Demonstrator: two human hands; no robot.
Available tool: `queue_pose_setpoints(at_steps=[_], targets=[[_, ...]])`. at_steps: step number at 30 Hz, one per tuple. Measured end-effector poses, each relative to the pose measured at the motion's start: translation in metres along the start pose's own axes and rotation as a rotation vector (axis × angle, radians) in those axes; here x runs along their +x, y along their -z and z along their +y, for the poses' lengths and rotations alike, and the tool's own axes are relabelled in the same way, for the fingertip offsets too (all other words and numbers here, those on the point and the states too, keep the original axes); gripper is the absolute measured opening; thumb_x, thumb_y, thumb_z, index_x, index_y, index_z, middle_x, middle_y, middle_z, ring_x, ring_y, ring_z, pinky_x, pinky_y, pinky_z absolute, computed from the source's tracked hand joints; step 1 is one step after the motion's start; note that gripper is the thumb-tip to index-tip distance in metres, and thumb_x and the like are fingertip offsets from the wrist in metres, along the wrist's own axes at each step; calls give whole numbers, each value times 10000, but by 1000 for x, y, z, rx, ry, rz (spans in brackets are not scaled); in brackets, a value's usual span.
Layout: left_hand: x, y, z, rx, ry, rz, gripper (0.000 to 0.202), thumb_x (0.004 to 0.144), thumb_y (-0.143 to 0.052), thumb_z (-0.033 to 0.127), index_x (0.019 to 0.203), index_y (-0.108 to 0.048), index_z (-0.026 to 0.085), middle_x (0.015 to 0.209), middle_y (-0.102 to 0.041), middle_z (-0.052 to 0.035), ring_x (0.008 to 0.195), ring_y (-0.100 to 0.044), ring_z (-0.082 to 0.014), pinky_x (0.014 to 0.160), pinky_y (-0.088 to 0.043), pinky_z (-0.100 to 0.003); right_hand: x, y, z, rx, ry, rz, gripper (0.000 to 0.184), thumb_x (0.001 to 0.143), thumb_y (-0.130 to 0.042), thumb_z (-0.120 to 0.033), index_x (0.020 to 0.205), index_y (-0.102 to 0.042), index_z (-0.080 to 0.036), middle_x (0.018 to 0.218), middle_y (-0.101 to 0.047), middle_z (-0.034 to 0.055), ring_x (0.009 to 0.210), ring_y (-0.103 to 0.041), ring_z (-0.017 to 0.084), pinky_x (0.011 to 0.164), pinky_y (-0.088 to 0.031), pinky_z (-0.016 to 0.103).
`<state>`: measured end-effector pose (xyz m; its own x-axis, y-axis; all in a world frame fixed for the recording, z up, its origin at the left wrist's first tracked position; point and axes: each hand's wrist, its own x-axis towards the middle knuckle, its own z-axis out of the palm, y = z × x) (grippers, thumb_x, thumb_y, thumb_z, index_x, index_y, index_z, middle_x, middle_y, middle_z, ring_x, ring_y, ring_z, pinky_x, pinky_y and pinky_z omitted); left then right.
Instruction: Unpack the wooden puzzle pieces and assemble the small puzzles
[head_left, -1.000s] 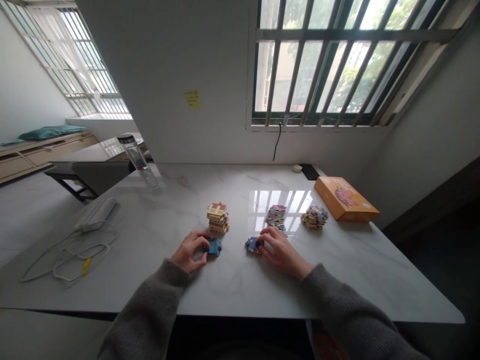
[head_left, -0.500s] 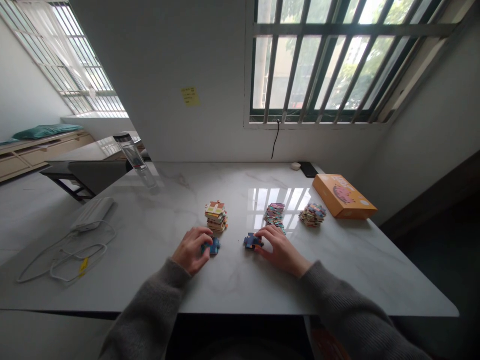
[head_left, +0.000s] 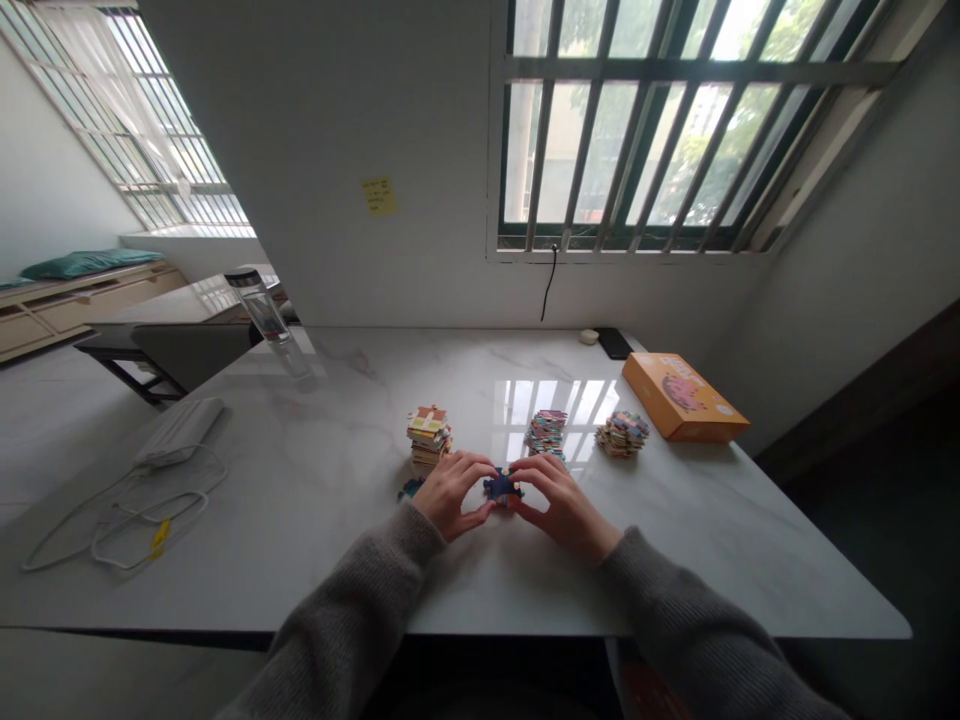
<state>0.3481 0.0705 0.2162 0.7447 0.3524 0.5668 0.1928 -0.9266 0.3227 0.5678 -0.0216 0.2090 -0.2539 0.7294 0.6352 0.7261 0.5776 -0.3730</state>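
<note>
Dark blue jigsaw puzzle pieces (head_left: 501,488) lie on the table in front of me, pinched from both sides. My left hand (head_left: 456,492) has its thumb and fingertips at their left edge. On the right edge, my right hand (head_left: 559,505) grips with curved thumb and fingers. Just behind my left hand is a stack of puzzle pieces (head_left: 429,435) with a yellow and white top. A smaller lot of blue puzzle pieces (head_left: 409,488) shows partly past my left wrist. Beyond my right hand stands another stack (head_left: 547,432), its base hidden by the fingers.
A third puzzle stack (head_left: 622,433) sits to the right, near an orange box (head_left: 684,398). A black phone (head_left: 614,343) and a small white case (head_left: 589,337) lie at the back. On the left are a white device with cables (head_left: 180,430) and a glass bottle (head_left: 259,305).
My left hand has moved right, leaving the lighter blue pieces, and now meets the dark blue pieces. My right hand stays on them. The view has shifted slightly.
</note>
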Motion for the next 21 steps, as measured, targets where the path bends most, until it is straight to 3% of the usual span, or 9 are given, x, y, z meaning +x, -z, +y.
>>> queue_pose_setpoints(at_steps=[5, 13, 16, 21], targets=[[-6, -8, -2, -19, 24, 29, 362, 836, -605, 207, 1192, -544, 198, 1180, -596, -118, 1084, -588, -265, 957, -508, -438, -1, 19, 20, -133, -48, 135, 206, 911, -675, -268, 1116, -664, -257, 1115, -679, 90, 1059, -597, 260, 901, -513, 445], [-13, -14, -9, 12, 11, 16, 263, 861, -538, 171, 1119, -578, 197, 1114, -597, -108, 1023, -598, -238, 928, -521, -415, -35, 91, 97, -529, -371, 372, 268, 906, -636, -440, 1003, -726, -206, 1030, -680, 115, 983, -576, 294, 918, -446, 472], [-15, -17, -11, 12, 23, -3, 245, 861, -538, 177, 1094, -604, 210, 1111, -602, -102, 1008, -601, -234, 911, -521, -401, -49, 106, 115, -603, -471, 390, 336, 908, -596, -501, 990, -726, -201, 1006, -678, 114, 962, -565, 293, 891, -425, 451], [-16, -18, -11, 4, 20, 9, 221, 867, -527, 175, 1067, -614, 211, 1094, -607, -94, 987, -611, -224, 901, -519, -381, -57, 109, 125, -644, -583, 342, 391, 906, -543, -544, 960, -725, -202, 959, -671, 110, 961, -551, 307, 827, -390, 422]])
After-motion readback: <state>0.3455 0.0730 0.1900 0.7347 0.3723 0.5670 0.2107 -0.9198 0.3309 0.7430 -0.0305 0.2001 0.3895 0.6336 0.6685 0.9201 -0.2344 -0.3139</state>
